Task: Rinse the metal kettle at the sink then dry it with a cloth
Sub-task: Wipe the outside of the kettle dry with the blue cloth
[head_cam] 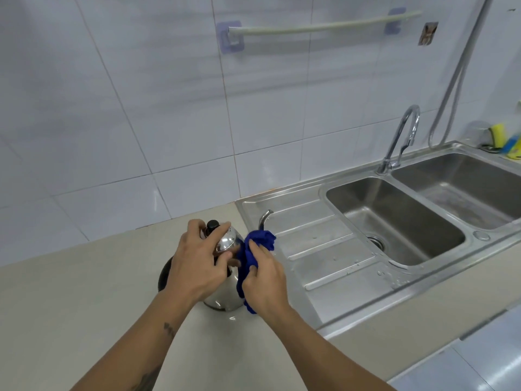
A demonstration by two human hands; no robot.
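The shiny metal kettle (pixel 227 241) stands upright on the beige counter, just left of the sink's draining board. Its black lid knob shows at the top and its thin curved spout points toward the sink. My left hand (pixel 197 261) rests over the kettle's top and left side, gripping it. My right hand (pixel 263 280) is closed on a crumpled blue cloth (pixel 255 248) and presses it against the kettle's right side. The black handle is partly hidden behind my left hand.
A steel double sink (pixel 394 218) with a ribbed draining board (pixel 324 249) lies to the right; water drops sit on the board. A curved tap (pixel 400 136) stands behind it. Yellow and blue sponges (pixel 504 139) rest at the far right corner. A towel rail (pixel 324 25) hangs on the tiled wall.
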